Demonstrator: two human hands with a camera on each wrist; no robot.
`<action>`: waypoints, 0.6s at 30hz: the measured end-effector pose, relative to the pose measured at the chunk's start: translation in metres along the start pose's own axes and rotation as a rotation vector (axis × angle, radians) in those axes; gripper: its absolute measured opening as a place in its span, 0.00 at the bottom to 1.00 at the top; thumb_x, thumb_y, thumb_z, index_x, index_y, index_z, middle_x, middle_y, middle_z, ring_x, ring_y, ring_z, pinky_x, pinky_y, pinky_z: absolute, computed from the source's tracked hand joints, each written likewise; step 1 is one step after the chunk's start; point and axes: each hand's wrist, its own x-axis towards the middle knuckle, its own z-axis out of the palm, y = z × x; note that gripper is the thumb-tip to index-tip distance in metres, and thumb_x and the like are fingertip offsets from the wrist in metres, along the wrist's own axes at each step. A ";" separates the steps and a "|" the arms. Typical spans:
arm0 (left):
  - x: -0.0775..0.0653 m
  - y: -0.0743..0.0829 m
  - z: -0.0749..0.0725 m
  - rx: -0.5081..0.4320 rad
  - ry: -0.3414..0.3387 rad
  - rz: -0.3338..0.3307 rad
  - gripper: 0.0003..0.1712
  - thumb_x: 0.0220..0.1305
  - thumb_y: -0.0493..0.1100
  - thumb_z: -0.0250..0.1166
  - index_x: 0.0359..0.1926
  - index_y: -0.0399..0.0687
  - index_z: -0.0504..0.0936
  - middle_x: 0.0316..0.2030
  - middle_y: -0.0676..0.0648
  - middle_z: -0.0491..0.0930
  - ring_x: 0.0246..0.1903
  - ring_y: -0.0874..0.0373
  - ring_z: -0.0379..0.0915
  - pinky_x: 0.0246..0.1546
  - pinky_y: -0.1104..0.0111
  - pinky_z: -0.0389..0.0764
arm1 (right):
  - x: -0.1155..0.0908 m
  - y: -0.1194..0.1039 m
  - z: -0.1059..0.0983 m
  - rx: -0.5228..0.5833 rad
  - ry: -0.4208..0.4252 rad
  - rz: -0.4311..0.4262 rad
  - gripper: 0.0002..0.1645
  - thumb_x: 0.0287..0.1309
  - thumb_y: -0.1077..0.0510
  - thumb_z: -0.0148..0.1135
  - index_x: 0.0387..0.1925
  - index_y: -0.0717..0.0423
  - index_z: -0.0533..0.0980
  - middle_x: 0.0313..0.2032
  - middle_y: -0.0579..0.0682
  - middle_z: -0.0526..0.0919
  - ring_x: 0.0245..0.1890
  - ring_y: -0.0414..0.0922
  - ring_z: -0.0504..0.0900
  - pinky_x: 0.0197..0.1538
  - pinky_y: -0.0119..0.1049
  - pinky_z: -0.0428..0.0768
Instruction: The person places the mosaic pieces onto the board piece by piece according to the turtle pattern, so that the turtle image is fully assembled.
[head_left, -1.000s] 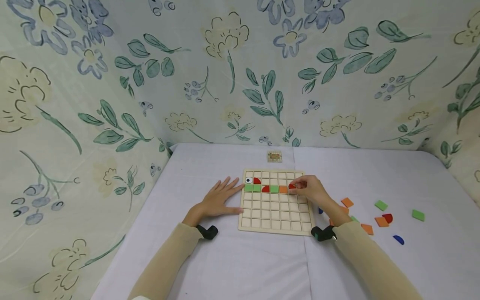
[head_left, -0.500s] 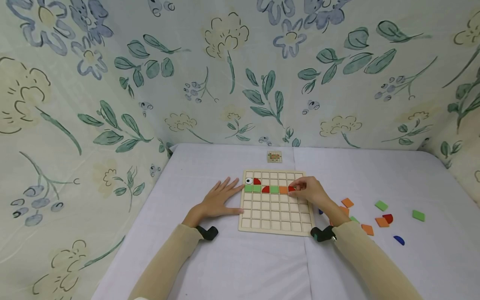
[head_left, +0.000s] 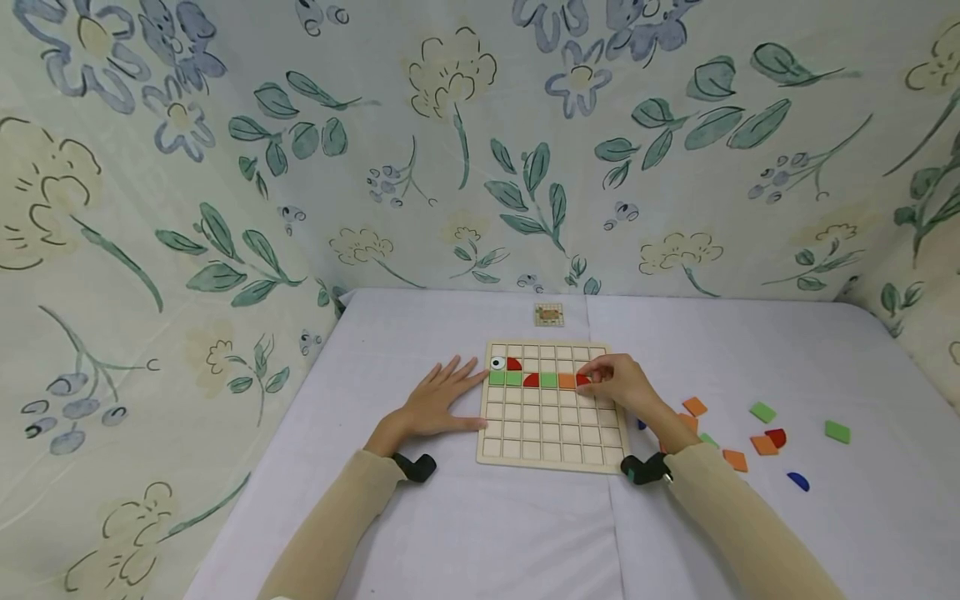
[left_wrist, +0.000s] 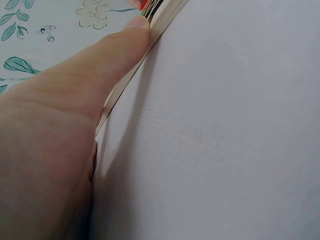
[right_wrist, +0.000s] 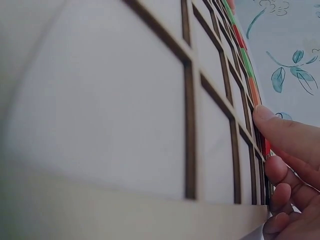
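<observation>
Wooden board (head_left: pixel 550 432) on table (head_left: pixel 420 533); left hand (head_left: pixel 435 402) at board's left edge, fingers spread; red piece (head_left: pixel 582 379) near board's right edge, beside orange piece (head_left: pixel 567 380), pinched in right hand (head_left: pixel 619 379); loose pieces (head_left: pixel 762 445) toward table's right edge.

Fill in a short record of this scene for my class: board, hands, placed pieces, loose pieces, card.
Board: wooden grid, flat on pale cloth
Left hand: fingers spread, thumb touching the board's left edge
Right hand: pinches the row-end red piece
Upper filled row, from left: eye piece, upper red piece
Row below, from left: two green pieces, middle red piece, third green piece, orange piece, row-end red piece
Loose pieces: orange, green, red, blue; right of the board
Card: beyond the board, details too small
</observation>
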 end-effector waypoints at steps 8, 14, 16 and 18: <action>0.000 0.001 0.000 -0.001 0.022 0.019 0.55 0.58 0.80 0.55 0.79 0.67 0.48 0.79 0.52 0.41 0.77 0.50 0.26 0.74 0.50 0.32 | -0.001 0.001 -0.002 0.003 -0.005 0.001 0.17 0.51 0.62 0.77 0.43 0.65 0.83 0.27 0.51 0.76 0.27 0.46 0.69 0.28 0.33 0.68; 0.000 0.001 0.001 0.003 0.023 0.015 0.55 0.57 0.80 0.55 0.79 0.68 0.48 0.79 0.53 0.41 0.77 0.50 0.26 0.74 0.50 0.32 | -0.002 0.001 -0.010 -0.008 0.018 0.039 0.20 0.54 0.60 0.76 0.47 0.64 0.83 0.28 0.51 0.76 0.30 0.47 0.70 0.31 0.35 0.69; 0.000 0.000 0.001 0.008 0.021 0.013 0.55 0.58 0.80 0.55 0.79 0.68 0.48 0.79 0.53 0.40 0.77 0.51 0.26 0.74 0.51 0.31 | -0.004 0.000 -0.016 -0.014 0.028 0.040 0.20 0.55 0.59 0.75 0.48 0.65 0.83 0.29 0.51 0.75 0.31 0.48 0.69 0.31 0.35 0.68; 0.000 0.000 0.002 0.010 0.019 0.010 0.55 0.58 0.80 0.55 0.79 0.68 0.48 0.79 0.54 0.40 0.77 0.51 0.26 0.74 0.51 0.31 | -0.007 0.000 -0.023 -0.021 0.036 0.040 0.21 0.55 0.59 0.75 0.49 0.64 0.83 0.30 0.50 0.75 0.32 0.48 0.69 0.31 0.34 0.69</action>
